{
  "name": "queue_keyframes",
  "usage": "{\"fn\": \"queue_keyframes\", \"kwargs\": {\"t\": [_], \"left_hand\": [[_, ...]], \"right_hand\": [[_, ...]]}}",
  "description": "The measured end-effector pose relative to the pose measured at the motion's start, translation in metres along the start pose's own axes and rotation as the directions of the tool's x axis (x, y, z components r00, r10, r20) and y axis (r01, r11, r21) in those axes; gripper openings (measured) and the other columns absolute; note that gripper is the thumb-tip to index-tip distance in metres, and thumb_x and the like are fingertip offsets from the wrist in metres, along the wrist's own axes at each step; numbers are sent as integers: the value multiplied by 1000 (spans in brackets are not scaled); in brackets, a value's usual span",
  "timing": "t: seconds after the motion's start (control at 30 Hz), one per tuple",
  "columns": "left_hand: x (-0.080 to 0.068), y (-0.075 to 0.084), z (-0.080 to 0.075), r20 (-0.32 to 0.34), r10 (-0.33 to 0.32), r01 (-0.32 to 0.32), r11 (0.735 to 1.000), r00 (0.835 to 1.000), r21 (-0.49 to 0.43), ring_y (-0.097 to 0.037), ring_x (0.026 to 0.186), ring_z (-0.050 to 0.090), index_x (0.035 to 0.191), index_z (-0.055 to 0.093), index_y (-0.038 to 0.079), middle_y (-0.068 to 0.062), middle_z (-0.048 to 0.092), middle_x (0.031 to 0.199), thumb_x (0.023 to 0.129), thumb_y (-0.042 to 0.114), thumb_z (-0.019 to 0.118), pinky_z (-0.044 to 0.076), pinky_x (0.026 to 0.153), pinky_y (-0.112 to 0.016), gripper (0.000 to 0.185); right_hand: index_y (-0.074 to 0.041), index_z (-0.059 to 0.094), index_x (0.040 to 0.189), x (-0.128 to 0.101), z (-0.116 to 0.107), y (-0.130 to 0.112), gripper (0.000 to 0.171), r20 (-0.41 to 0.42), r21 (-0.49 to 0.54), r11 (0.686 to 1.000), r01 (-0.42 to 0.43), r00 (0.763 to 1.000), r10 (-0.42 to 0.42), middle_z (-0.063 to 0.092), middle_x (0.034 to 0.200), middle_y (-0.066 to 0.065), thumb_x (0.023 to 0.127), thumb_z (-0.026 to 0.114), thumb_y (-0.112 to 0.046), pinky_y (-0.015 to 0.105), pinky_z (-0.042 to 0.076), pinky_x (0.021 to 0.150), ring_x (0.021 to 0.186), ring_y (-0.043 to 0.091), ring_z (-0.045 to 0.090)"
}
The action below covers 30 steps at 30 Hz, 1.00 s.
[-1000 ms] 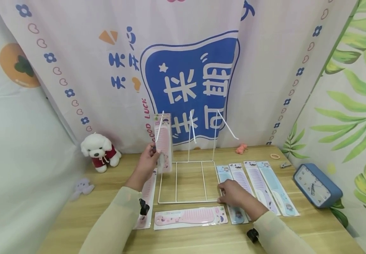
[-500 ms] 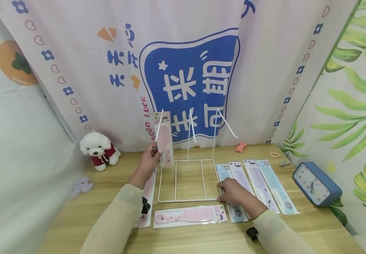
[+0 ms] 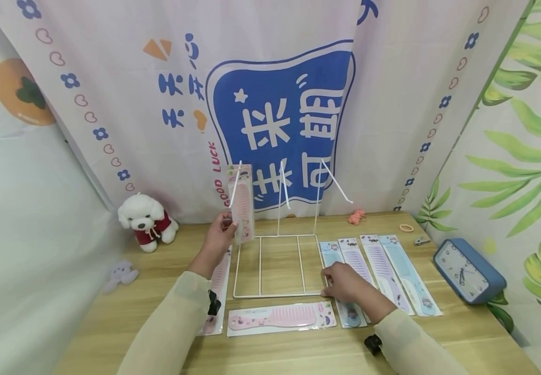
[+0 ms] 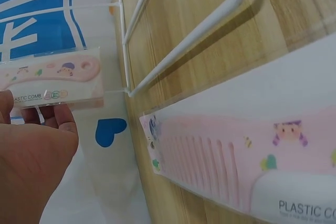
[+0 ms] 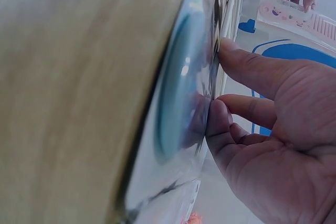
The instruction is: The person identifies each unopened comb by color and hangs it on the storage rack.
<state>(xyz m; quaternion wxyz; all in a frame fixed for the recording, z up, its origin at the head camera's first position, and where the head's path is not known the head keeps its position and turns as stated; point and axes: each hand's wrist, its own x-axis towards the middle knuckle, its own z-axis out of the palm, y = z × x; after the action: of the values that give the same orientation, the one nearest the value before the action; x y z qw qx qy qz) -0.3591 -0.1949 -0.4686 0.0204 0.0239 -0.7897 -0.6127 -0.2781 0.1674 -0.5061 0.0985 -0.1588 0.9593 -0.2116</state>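
Slightly upward, since the earlier frame, the lower end of the pink comb pack (image 3: 243,204) has been shifted; it is clamped between thumb and fingers of the left hand (image 3: 219,234) and held upright at the left hook (image 3: 235,185). Whether it is threaded there cannot be told; if not, it could be dropped once released. Farther right, the white rack (image 3: 259,265) is gripped at its near corner by the right hand (image 3: 345,281), fingertips curled against it. If that is loosened, the rack could be tipped.
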Motion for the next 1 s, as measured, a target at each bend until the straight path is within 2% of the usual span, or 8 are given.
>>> {"fn": "queue_keyframes", "kwargs": {"t": [0.27,0.37,0.43,0.47,0.53,0.67,0.83,1.0], "left_hand": [[-7,-4,-11,-12,8,-9,999,1000,-46,-40,146,52,142,50,2,-24,53,154,112,17,61,44,127,-53,35],[-12,-8,-17,-22,-23,23,999,1000,32,-39,142,53,142,51,1,-23,55,149,111,15,62,47,125,-52,36],[-16,-12,-21,-4,-48,48,987,999,154,-41,139,55,143,51,-1,-26,56,147,110,16,63,50,121,-54,39],[-18,-13,-23,9,-64,61,971,998,230,-43,139,56,145,51,-2,-27,57,147,110,17,63,51,119,-56,41],[-24,-15,-26,34,-94,74,923,995,377,-47,136,57,145,50,-4,-31,58,146,107,19,66,52,115,-59,47],[-39,-19,-26,37,-154,102,799,987,593,-53,136,57,146,47,-11,-37,56,145,99,24,77,49,117,-64,66],[-61,-24,-21,-33,-193,157,673,981,722,-58,133,55,148,38,-21,-45,51,139,89,29,88,47,118,-65,93],[-79,-33,-18,-105,-229,227,614,968,756,-56,123,58,143,36,-26,-47,52,127,84,30,92,53,110,-65,99]], "right_hand": [[-12,55,76,1,3,3,39,-5,2,1000,19,1000,-19,45,69,-1,92,90,-20,28,33,60,64,15,44],[-14,54,75,2,5,5,41,-8,-5,1000,30,1000,-30,45,69,-2,91,90,-21,28,33,59,64,14,43],[-14,53,74,2,5,5,42,-12,-14,999,37,999,-37,44,68,-2,91,90,-21,28,32,59,63,14,43],[-14,53,74,2,5,6,42,-14,-19,999,38,999,-38,44,68,-2,91,91,-22,28,32,59,63,14,42],[-14,52,74,2,4,6,43,-14,-25,999,41,999,-41,44,68,-2,91,91,-22,28,32,59,63,14,42],[-14,53,74,2,3,7,42,-13,-21,999,37,999,-37,45,68,-1,91,91,-21,28,32,60,63,14,42],[-14,54,75,2,2,6,40,-15,-21,999,30,999,-31,45,69,-1,91,90,-20,29,32,60,64,15,43],[-14,54,76,1,2,5,40,-4,-21,999,29,1000,-29,45,69,-1,92,90,-20,28,32,60,64,14,42]]}}
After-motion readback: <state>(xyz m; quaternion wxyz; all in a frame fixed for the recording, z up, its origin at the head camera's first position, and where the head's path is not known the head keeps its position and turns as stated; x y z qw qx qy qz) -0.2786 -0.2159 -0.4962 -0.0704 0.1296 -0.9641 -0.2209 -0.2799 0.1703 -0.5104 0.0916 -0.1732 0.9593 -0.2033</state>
